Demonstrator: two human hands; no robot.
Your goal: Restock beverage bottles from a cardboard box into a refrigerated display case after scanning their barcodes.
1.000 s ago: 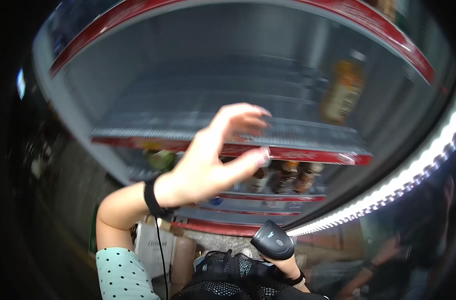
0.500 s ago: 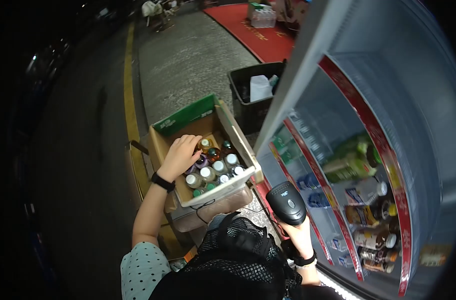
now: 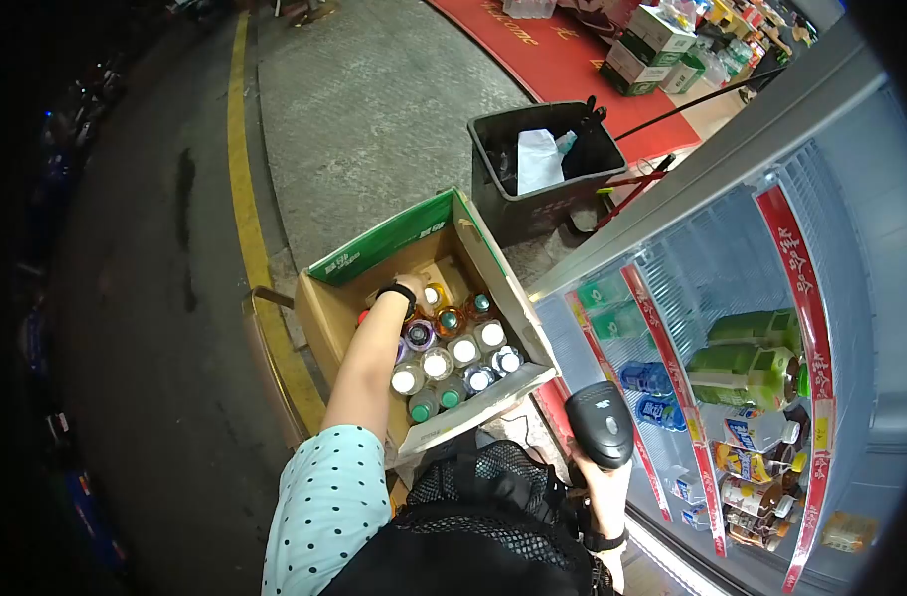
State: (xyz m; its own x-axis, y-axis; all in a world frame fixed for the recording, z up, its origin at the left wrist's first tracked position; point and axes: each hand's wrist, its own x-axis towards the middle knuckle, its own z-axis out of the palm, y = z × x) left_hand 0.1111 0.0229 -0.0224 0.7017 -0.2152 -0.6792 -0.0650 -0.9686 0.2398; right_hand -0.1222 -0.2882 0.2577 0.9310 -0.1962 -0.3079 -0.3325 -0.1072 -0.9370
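My left hand (image 3: 410, 288) reaches down inside an open cardboard box (image 3: 322, 316), by its far wall. Its fingers are hidden behind the wrist and among the bottles. Close to it stand bottles with amber contents (image 3: 451, 320), and a purple-topped bottle (image 3: 420, 334). Nearer me in the box are several white-capped bottles (image 3: 437, 364) and green-capped ones (image 3: 424, 405). My right hand (image 3: 604, 489) is wrapped round the handle of a black barcode scanner (image 3: 601, 425), held between the box and the fridge shelves.
On the right an open drinks fridge has shelves of bottles (image 3: 742, 375) behind red label strips (image 3: 803, 288). A dark bin (image 3: 493, 214) stands beyond the box. A red mat (image 3: 513, 50) and stacked cartons (image 3: 644, 60) lie farther off. A yellow line (image 3: 239, 149) runs along the ground.
My left hand has gone from above the bottles down deeper into the box, toward its far wall. The view has turned, showing more of the bin and cartons. My right hand still holds the scanner.
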